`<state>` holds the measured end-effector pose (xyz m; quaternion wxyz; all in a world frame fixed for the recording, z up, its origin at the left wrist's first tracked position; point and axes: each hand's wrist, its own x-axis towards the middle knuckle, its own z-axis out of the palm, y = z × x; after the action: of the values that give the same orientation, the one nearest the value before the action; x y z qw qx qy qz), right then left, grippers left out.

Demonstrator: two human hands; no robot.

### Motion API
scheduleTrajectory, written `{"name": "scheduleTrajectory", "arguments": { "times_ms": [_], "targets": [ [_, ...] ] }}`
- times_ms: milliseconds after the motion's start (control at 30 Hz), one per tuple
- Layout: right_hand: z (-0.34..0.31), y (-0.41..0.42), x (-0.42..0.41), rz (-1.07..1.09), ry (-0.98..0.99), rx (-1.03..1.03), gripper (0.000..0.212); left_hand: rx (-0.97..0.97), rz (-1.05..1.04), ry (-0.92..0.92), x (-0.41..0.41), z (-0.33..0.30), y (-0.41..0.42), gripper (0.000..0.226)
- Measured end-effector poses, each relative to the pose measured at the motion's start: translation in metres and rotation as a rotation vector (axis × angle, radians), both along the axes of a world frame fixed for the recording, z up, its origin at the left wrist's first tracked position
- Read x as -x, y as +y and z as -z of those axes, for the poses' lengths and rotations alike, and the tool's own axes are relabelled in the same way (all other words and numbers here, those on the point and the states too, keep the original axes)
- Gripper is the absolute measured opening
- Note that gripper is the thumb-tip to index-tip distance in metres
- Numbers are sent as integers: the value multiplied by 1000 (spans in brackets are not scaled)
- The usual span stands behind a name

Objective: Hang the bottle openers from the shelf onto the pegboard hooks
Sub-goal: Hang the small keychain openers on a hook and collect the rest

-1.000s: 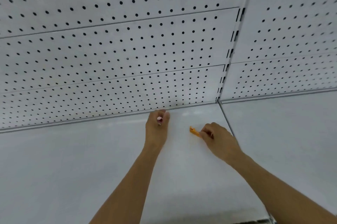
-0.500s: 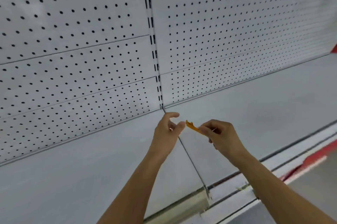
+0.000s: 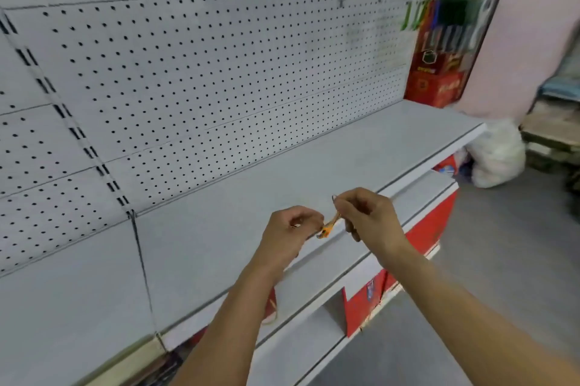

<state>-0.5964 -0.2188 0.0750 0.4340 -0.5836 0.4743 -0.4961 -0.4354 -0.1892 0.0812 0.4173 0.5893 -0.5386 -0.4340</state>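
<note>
Orange bottle opener (image 3: 328,227) pinched between both hands above shelf (image 3: 219,228): right hand (image 3: 368,217) fingers closed on upper end, left hand (image 3: 290,228) fingers curled at lower end

I see a white pegboard wall (image 3: 219,71) over a grey shelf (image 3: 282,172). Grey floor (image 3: 502,260) lies right, with red boxes (image 3: 436,84) beyond.

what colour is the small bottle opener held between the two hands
Orange, seen best in the head view: the small bottle opener between the left hand and right hand.
</note>
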Motion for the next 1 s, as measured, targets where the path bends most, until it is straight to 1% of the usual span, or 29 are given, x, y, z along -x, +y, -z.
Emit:
{"name": "scheduleTrajectory", "arguments": {
  "times_ms": [67,133,200,333,400,467,533,633,700,767,867,1000],
  "targets": [
    [-3,1,36,-16,56,37,11,14,1,3,41,-5,-4,20],
    [-5,1,67,-7,151,99,10,-9,-1,65,77,-10,-10,28],
    [-4,-2,96,43,267,203,9,-36,9,116,105,-11,-18,31],
    [-2,-11,141,149,589,516,7,-108,51,233,145,-13,-37,22],
    [0,-20,158,187,697,601,7,-133,48,254,162,-15,-51,17],
    [2,-32,174,215,739,628,6,-120,62,223,179,-17,-67,15],
    [2,-47,191,230,673,579,6,-74,99,182,198,-19,-87,18],
    [-1,-76,218,270,410,397,10,-13,201,98,226,-25,-122,16],
    [-2,-103,241,278,289,281,17,15,280,40,243,-29,-147,15],
    [-7,-133,263,189,256,186,23,30,331,14,258,-32,-172,15],
    [-20,-171,284,4,212,89,25,37,346,6,278,-39,-208,16],
    [-36,-221,301,-65,124,37,17,82,313,-2,292,-48,-253,17]
  ]
}}
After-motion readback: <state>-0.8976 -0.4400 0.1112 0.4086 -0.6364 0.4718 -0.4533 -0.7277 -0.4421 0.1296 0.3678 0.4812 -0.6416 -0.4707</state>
